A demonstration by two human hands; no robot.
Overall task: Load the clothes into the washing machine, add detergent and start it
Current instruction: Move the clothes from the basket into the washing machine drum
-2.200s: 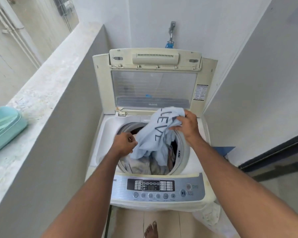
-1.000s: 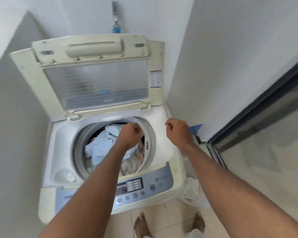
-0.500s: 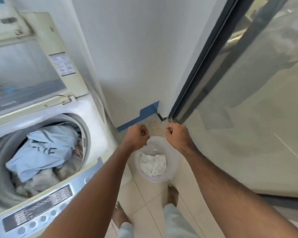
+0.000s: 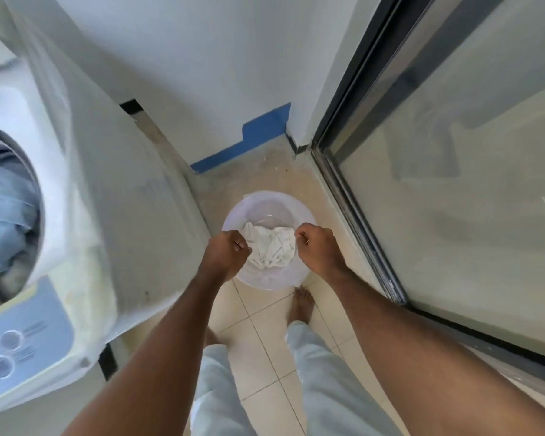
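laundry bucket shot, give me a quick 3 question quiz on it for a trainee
1. True or false: the white cloth lies inside the translucent bucket on the floor.
2. Multiple choice: the washing machine stands on which side of the bucket? A) the person's left B) the person's right C) behind the glass door
3. Short answer: how are the left hand and right hand shaped, and where are they?

Key
1. True.
2. A.
3. Both have curled fingers and sit over the bucket, one at each side of the cloth; whether they already pinch it cannot be told.
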